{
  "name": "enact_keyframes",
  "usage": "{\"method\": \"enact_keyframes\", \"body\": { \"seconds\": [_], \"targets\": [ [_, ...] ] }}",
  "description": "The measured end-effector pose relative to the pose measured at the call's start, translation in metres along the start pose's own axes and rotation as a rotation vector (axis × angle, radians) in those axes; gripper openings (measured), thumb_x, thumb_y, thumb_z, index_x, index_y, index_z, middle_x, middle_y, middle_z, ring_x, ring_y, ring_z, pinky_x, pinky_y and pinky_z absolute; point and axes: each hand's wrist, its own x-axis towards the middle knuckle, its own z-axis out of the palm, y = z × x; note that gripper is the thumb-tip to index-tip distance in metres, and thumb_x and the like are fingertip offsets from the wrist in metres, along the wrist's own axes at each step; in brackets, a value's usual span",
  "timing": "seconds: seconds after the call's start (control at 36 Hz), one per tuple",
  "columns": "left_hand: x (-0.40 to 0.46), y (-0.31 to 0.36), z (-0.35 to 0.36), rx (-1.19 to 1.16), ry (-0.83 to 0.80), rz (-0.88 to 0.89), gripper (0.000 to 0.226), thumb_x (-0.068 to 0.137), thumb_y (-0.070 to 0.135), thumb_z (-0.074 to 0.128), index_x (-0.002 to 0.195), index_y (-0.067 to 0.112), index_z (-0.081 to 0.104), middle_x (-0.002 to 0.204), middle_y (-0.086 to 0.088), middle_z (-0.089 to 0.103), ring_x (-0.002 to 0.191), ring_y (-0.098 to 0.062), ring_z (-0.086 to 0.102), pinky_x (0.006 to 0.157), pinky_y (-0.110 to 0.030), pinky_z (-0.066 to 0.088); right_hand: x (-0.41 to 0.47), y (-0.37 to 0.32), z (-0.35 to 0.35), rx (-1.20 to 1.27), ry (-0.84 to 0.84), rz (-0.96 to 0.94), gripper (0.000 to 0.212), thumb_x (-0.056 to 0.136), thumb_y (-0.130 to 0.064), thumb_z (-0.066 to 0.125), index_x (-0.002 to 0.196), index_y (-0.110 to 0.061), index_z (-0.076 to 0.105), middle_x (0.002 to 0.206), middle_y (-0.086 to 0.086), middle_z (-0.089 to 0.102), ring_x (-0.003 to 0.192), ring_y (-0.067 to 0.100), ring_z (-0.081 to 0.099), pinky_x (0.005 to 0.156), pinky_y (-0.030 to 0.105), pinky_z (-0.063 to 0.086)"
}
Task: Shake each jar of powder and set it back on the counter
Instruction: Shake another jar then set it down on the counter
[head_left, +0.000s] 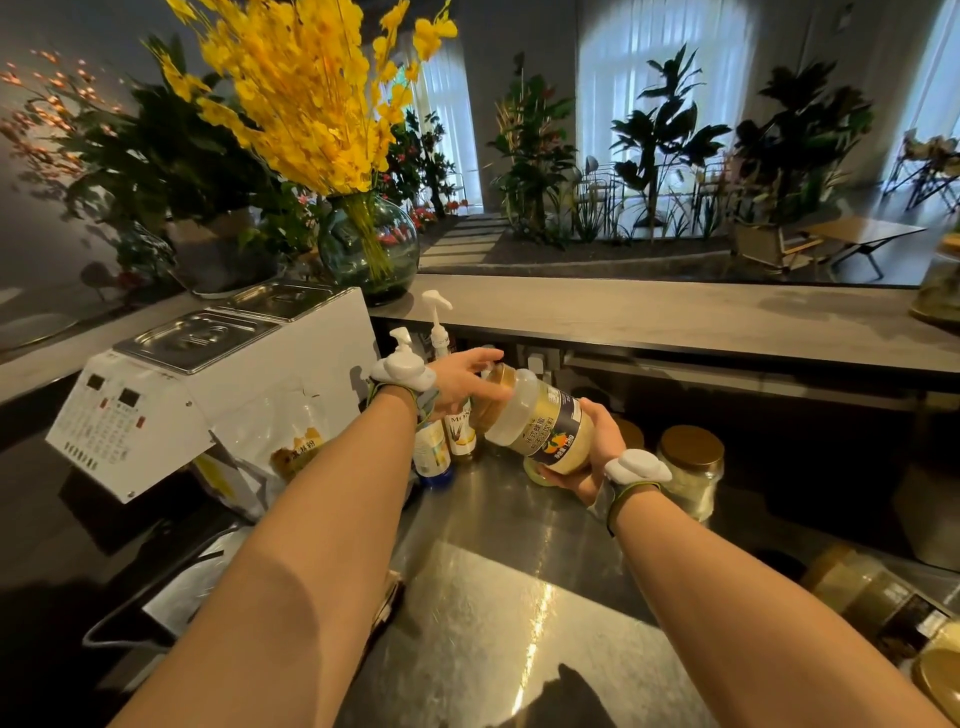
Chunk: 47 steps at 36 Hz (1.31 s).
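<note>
A clear plastic jar of pale yellow powder (540, 422) with a gold lid and a dark label is tilted on its side above the steel counter (498, 597). My right hand (597, 447) grips its base end from below. My left hand (462, 382) is wrapped over its gold lid end, fingers spread. Another gold-lidded jar of pale powder (691, 467) stands upright on the counter just right of my right hand. A third gold lid (631, 431) shows behind my right hand, mostly hidden.
Pump syrup bottles (439, 332) stand at the back left under a raised grey ledge (675, 317). A white warmer machine (208, 384) and a powder bag (291, 452) sit to the left. More brown-lidded jars (872, 597) lie at the right edge.
</note>
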Motion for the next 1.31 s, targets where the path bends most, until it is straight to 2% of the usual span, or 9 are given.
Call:
{"method": "enact_keyframes", "body": {
  "seconds": [0.08,0.17,0.31,0.44,0.53,0.67,0.94,1.11,1.31],
  "targets": [
    [0.002,0.001,0.004,-0.014,0.123,-0.119,0.075,0.082,0.059,0.066,0.139,0.015,0.044,0.135,-0.009,0.053,0.127,-0.034,0.05,0.099,-0.049,0.048,0.0,0.0,0.003,-0.014,0.005,-0.014,0.045,0.09,-0.051,0.06,0.116,-0.015,0.071,0.113,0.018,0.075,0.106,0.036,0.071,0.101,0.054,0.053],
    [0.0,-0.001,0.003,0.004,0.092,-0.097,0.058,0.085,0.046,0.069,0.131,0.015,0.052,0.129,-0.012,0.057,0.114,-0.031,0.057,0.09,-0.046,0.055,-0.001,-0.001,0.004,-0.021,0.002,-0.023,0.048,0.088,-0.05,0.061,0.118,-0.015,0.071,0.115,0.019,0.075,0.108,0.035,0.071,0.101,0.054,0.052],
    [0.0,-0.004,-0.002,-0.02,0.006,0.019,0.047,0.085,0.017,0.072,0.127,0.03,0.057,0.135,-0.007,0.05,0.122,-0.035,0.048,0.094,-0.053,0.052,-0.003,-0.001,0.004,-0.02,0.006,-0.024,0.045,0.088,-0.048,0.061,0.118,-0.015,0.071,0.114,0.018,0.076,0.108,0.035,0.071,0.101,0.055,0.052],
    [0.002,-0.006,0.003,0.022,0.061,-0.078,0.07,0.079,0.053,0.071,0.137,0.02,0.05,0.133,-0.01,0.055,0.119,-0.035,0.055,0.093,-0.055,0.053,-0.006,0.0,0.008,-0.014,0.014,-0.034,0.046,0.091,-0.048,0.057,0.117,-0.013,0.071,0.111,0.017,0.075,0.105,0.034,0.07,0.104,0.053,0.051],
    [0.003,-0.01,0.004,-0.005,0.087,-0.056,0.065,0.08,0.047,0.073,0.134,0.017,0.054,0.127,-0.011,0.057,0.114,-0.033,0.058,0.088,-0.051,0.057,-0.006,0.001,0.009,-0.011,0.015,-0.026,0.047,0.09,-0.049,0.058,0.117,-0.014,0.072,0.114,0.019,0.076,0.101,0.035,0.072,0.103,0.054,0.051],
    [0.001,-0.011,0.005,0.027,0.086,-0.007,0.063,0.079,0.037,0.078,0.134,0.016,0.056,0.127,-0.011,0.061,0.113,-0.034,0.06,0.088,-0.052,0.057,-0.007,0.0,0.008,-0.027,0.029,-0.062,0.042,0.091,-0.045,0.058,0.114,-0.012,0.072,0.092,0.016,0.077,0.079,0.032,0.075,0.089,0.052,0.059],
    [0.001,-0.013,0.006,0.017,0.075,0.013,0.077,0.073,0.035,0.083,0.142,0.023,0.049,0.137,-0.01,0.055,0.123,-0.037,0.053,0.095,-0.056,0.052,-0.006,0.003,0.007,0.018,0.078,0.047,0.049,0.086,-0.051,0.061,0.121,-0.017,0.069,0.118,0.017,0.074,0.109,0.037,0.071,0.1,0.056,0.053],
    [0.002,-0.025,0.015,-0.046,0.071,-0.009,0.075,0.08,0.039,0.076,0.146,0.026,0.042,0.144,-0.01,0.048,0.129,-0.037,0.048,0.102,-0.055,0.047,-0.013,0.003,0.0,0.056,0.072,0.117,0.052,0.092,-0.056,0.056,0.122,-0.015,0.068,0.115,0.017,0.074,0.101,0.034,0.071,0.099,0.05,0.055],
    [0.007,-0.034,0.024,-0.026,0.056,-0.028,0.082,0.08,0.03,0.077,0.149,0.033,0.033,0.142,-0.009,0.05,0.122,-0.034,0.052,0.093,-0.044,0.055,-0.013,0.011,0.001,0.019,0.118,0.104,0.055,0.095,-0.056,0.051,0.126,-0.013,0.065,0.115,0.015,0.073,0.102,0.031,0.069,0.094,0.049,0.057]
  ]
}}
